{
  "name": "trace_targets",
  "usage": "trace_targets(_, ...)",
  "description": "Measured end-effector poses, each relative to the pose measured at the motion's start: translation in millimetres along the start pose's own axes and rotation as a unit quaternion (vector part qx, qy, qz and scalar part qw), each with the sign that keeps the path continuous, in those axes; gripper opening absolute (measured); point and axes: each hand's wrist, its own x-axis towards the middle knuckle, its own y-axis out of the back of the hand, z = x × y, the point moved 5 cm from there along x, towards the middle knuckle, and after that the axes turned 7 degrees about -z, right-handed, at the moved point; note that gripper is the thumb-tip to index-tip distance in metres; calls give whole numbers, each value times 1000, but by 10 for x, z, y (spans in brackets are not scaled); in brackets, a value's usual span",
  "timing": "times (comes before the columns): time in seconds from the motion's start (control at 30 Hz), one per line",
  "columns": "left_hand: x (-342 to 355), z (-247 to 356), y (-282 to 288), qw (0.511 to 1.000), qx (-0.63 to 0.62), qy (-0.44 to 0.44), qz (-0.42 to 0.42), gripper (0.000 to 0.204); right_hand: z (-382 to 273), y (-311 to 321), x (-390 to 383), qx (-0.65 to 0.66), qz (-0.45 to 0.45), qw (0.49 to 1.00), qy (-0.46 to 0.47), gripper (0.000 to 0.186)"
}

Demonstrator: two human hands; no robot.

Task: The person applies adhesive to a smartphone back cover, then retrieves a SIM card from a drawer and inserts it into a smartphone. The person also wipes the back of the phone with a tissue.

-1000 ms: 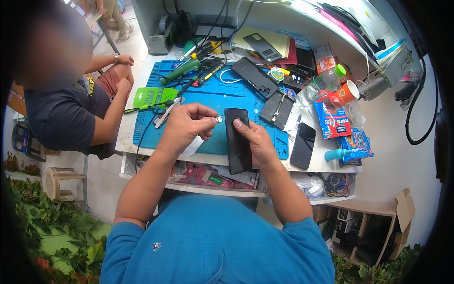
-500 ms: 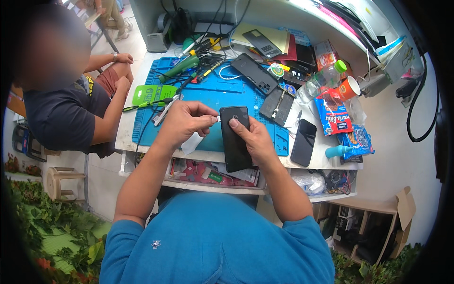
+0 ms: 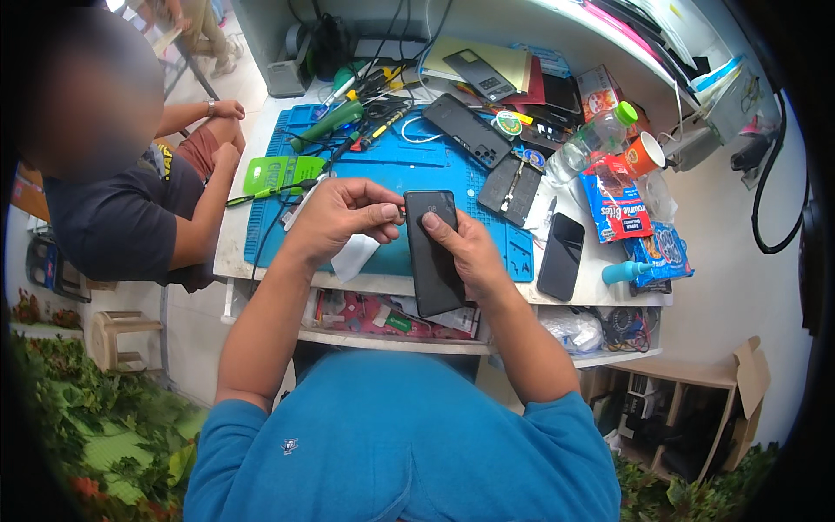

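My right hand [image 3: 474, 252] holds a black smartphone [image 3: 437, 270] upright over the front edge of the bench, thumb across the upper part of its dark screen. At the phone's upper left edge, my left hand [image 3: 352, 222] is closed in a pinch. Whatever sits between those fingertips is too small to make out. Under the left hand lies a white slip of paper [image 3: 354, 258] on the blue repair mat [image 3: 396, 178]. A second dark smartphone [image 3: 561, 257] rests on the bench to the right of my right hand.
Beyond my hands lie a phone [image 3: 468, 130], an opened phone part [image 3: 511, 190], a green-handled tool [image 3: 329, 124] and cables. A bottle [image 3: 600, 139], paper cup [image 3: 642, 155] and snack packets [image 3: 616, 204] stand at right. An open drawer [image 3: 396, 317] is below. Another person [image 3: 122, 209] sits at left.
A small white piece that showed at the left fingertips is now mostly hidden. The left fingers have curled and shifted slightly at the phone's edge; the phone's lit screen digits have dimmed.
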Motion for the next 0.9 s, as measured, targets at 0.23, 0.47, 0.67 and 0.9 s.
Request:
trace_targets(0.23,65,-145,6,999,-24,-42,-17,25,-9,4,-38,-10,-42,999,-27,46)
trace_targets(0.47,89,-278,74,1000,9,-22,-6,32,62,23,-25,26,-33,996,-79,42)
trace_targets(0.67,89,-264,89,999,-6,-34,-1,28,147,20,-6,66,-26,992,-106,41)
trace_targets(0.9,101,-281,126,999,7,-38,-16,29,155,-1,-10,118,-55,985,-116,44)
